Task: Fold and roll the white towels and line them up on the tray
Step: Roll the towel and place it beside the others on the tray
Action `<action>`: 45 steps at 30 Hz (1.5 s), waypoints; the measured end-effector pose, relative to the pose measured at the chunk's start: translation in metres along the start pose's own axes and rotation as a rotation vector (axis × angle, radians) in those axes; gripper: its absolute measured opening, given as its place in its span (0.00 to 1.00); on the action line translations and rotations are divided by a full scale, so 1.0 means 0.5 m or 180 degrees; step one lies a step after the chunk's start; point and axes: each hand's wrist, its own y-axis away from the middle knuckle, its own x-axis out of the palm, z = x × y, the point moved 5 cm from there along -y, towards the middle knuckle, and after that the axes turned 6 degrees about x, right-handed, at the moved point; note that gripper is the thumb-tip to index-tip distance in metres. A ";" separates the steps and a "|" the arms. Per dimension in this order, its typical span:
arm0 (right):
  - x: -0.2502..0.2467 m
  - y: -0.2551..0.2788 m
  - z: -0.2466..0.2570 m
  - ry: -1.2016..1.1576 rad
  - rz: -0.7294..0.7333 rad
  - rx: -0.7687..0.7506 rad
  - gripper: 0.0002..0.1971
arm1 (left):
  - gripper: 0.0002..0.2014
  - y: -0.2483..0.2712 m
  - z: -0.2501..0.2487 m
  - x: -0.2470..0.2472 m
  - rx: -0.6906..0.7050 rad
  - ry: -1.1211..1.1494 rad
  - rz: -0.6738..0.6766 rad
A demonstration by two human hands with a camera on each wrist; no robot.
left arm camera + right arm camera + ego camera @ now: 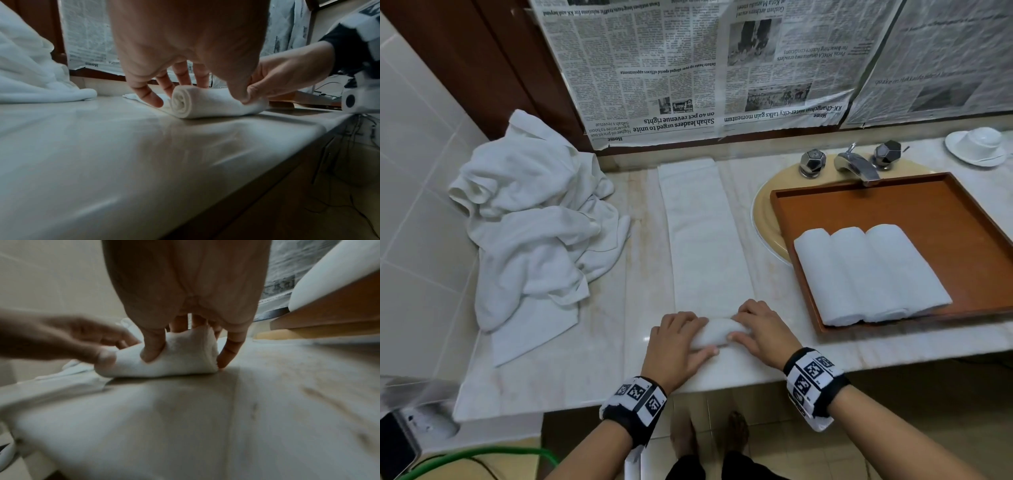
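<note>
Head view, towel in work: a folded white towel [705,233] lies as a long strip on the tabletop [640,240], running from the back edge toward the front edge; its near end is wound into a short roll [717,334] close to the front edge.
Head view, left hand: the left hand [676,342] curls over the roll's left end, thumb on the near side.
Head view, right hand: the right hand [760,334] curls over the roll's right end, thumb pressed into the near side.
Head view, tray: a brown tray [962,219] sits over the sink at the right of the tabletop, and three rolled towels [869,274] lie touching side by side in its near left corner.
Head view, rest: a heap of loose towels [534,219] is piled at the back left corner; a tap [854,164] stands behind the tray; newspaper [688,68] covers the wall.
Left wrist view, left hand: the left hand [185,48] grips the roll [205,104], whose spiral end faces the camera; fingers reach down behind it, the little finger touches the flat strip beside it.
Left wrist view, right hand: the right hand [287,76] pinches the roll's far end.
Right wrist view, right hand: the right hand [185,288] holds the roll [174,358], thumb dug into its front.
Right wrist view, left hand: the left hand [61,340], blurred, holds the other end.
</note>
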 end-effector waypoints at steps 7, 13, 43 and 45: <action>-0.015 0.008 0.016 0.0122 -0.0373 -0.0145 0.16 | 0.34 -0.021 0.023 -0.004 -0.0579 0.0475 0.0369; 0.004 0.016 0.008 0.0345 -0.0115 -0.0269 0.25 | 0.21 -0.035 0.027 -0.007 -0.0802 0.0874 0.0359; -0.011 -0.002 0.011 -0.0006 0.0322 -0.0057 0.25 | 0.29 -0.005 -0.004 0.004 -0.0342 0.0379 0.0090; -0.008 0.001 0.010 0.0149 0.0278 -0.0080 0.25 | 0.33 -0.008 0.007 0.008 -0.0454 0.0499 0.0207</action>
